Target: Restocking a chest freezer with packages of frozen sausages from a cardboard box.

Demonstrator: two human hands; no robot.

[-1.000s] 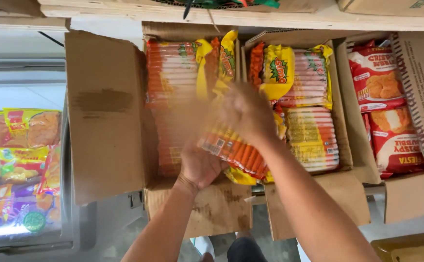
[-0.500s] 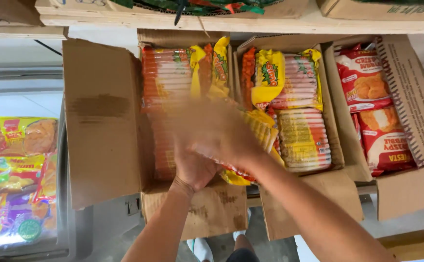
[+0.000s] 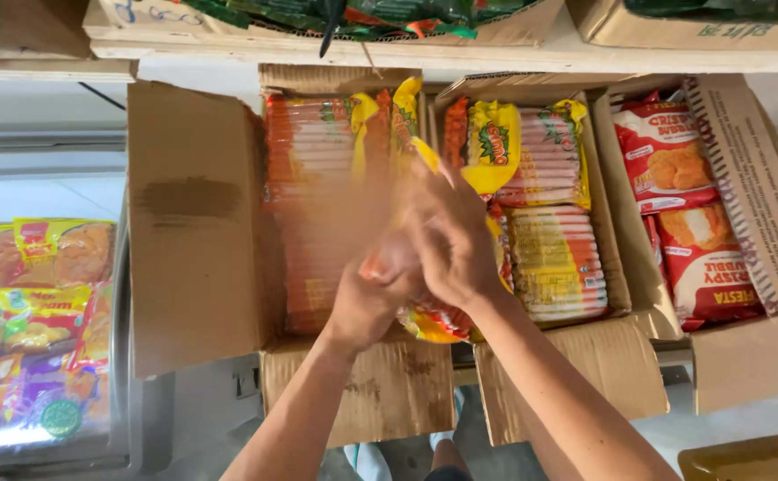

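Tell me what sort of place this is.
Probably a shop's frozen-food stockroom: open cardboard boxes packed with sausage packs, red nugget bags, and a glass-topped freezer alongside.

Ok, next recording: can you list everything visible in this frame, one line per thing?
sausage pack: one, yellow and orange, held between both hands
sausage packs in left box: stacked, orange and yellow, count unclear
sausage packs in middle box: stacked, yellow and pink, count unclear
cardboard boxes: three open, brown, side by side
nugget bags: at least two, red, right box
chest freezer: one, glass lid, colourful packs inside, far left
shelf: wooden, top, holding green packs
left hand: gripping the pack, blurred
right hand: over the pack
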